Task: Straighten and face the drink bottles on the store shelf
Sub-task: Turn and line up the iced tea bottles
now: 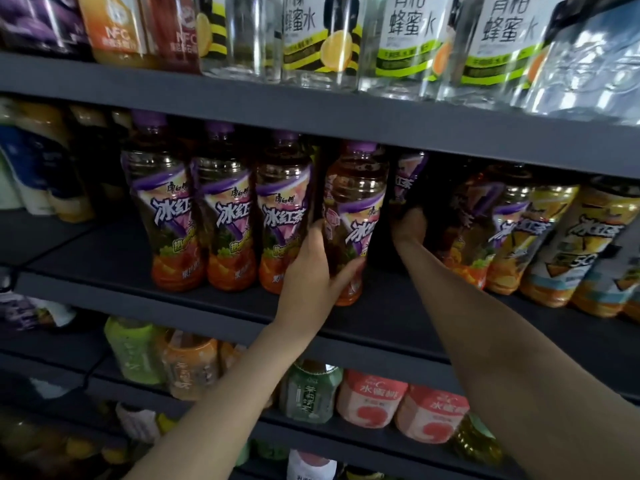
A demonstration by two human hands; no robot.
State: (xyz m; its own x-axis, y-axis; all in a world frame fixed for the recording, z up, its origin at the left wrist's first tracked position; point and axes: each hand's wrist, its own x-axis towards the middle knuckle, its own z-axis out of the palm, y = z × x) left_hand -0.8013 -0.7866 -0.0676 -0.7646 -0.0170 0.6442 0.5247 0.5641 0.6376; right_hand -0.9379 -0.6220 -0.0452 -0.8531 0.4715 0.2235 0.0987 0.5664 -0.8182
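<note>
Head view: mid-frame on the middle shelf (214,306), our left hand (308,275) grips a purple-capped tea bottle (353,216), rightmost of a front row of four. Just right, our right hand (410,225) reaches into the dark gap toward a rear bottle (408,178); we cannot tell its grip.

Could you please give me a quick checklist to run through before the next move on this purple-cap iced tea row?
1. Left hand grips the fourth tea bottle firmly: ok.
2. That bottle upright: not ok, it tilts.
3. Its label faces front: not ok, turned aside.
4. Three tea bottles to its left faced: ok.
5. Right hand has a grip on the rear bottle: cannot tell, fingers hidden in shadow.
6. Shelf edge bare ahead: ok.
</note>
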